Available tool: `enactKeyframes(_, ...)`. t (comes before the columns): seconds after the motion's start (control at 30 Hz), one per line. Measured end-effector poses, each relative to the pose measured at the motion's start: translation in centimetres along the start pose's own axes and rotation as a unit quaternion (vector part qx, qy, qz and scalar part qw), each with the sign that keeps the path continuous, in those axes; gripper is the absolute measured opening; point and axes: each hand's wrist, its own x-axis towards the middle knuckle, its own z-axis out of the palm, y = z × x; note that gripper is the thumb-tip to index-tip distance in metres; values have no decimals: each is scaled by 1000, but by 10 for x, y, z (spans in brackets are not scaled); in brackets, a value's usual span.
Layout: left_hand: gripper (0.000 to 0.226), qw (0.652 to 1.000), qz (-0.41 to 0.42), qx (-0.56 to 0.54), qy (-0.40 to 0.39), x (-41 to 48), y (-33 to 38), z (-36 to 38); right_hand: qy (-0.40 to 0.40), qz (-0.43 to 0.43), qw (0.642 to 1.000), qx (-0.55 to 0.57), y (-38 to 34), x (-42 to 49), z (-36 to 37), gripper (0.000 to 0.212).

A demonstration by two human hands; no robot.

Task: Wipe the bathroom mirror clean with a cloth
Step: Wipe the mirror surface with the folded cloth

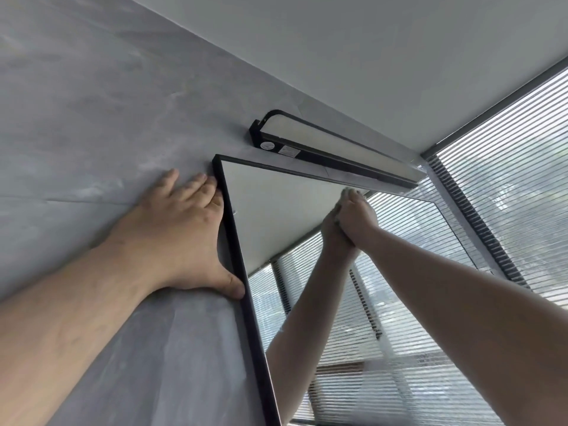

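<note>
Grey wall (pixel 92 118) carries a black-framed mirror (pixel 270 204) (lamp (pixel 338 146) just above).

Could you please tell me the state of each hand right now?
Left hand: open, flat on wall.
Right hand: open, pressing cloth to mirror.

daylight, even and fairly bright. source: slatted window blinds (pixel 516 167) at right, slats glowing white, a little blown out. same brightness bounces off the mirror (pixel 270 216); lower part of the reflection soft and smeared. grey wall (pixel 76 118) lit flat, with a dark soft shadow under the left hand (pixel 181 229) by the thumb. ceiling (pixel 338 41) pale, no hotspots. right hand (pixel 356 213) slightly soft. wide-angle bend: straight edges lean and splay toward the corners.
</note>
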Motion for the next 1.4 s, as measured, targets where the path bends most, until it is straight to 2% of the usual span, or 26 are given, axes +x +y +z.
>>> enactKeyframes(0.03,156,1000,0,2,-2,0,0,0,-2,-34,999,-4,-14,-2,9,17)
enactKeyframes(0.1,155,1000,-1,6,-8,0,0,0,46,-94,993,56,-36,-13,23,13)
enactKeyframes(0.17,156,1000,-3,7,-12,0,0,0,78,-103,985,112,-37,-18,25,29)
enactKeyframes(0.27,158,1000,-5,10,-16,0,-1,1,9,-72,997,34,-4,2,8,34)
enactKeyframes(0.33,158,1000,-4,9,-15,1,0,1,-16,-13,999,-25,28,19,-3,28)
enactKeyframes(0.4,159,1000,-4,7,-12,0,1,0,-17,28,999,-34,45,27,-7,13)
enactKeyframes(0.53,159,1000,-2,9,-2,2,0,-1,-24,49,998,-30,38,38,-3,12)
enactKeyframes(0.6,159,1000,-1,7,1,1,0,-1,-28,16,999,-21,22,36,5,19)
enactKeyframes(0.7,158,1000,0,0,7,0,1,-1,14,-33,999,20,-9,29,20,33)
enactKeyframes(0.9,156,999,4,-33,25,-3,0,-1,-66,-31,997,-23,-60,1,19,62)
enactKeyframes(1.1,138,994,29,-75,78,-14,0,0,-120,-89,988,-24,-109,-41,22,65)
enactKeyframes(1.27,103,984,33,-107,137,-33,9,11,-218,-145,965,19,-133,-60,3,53)
enactKeyframes(1.33,94,980,24,-112,161,-40,13,16,-207,-168,964,-5,-120,-60,-11,45)
enactKeyframes(1.4,90,979,14,-113,170,-43,14,18,-148,-218,962,-67,-107,-63,-19,44)
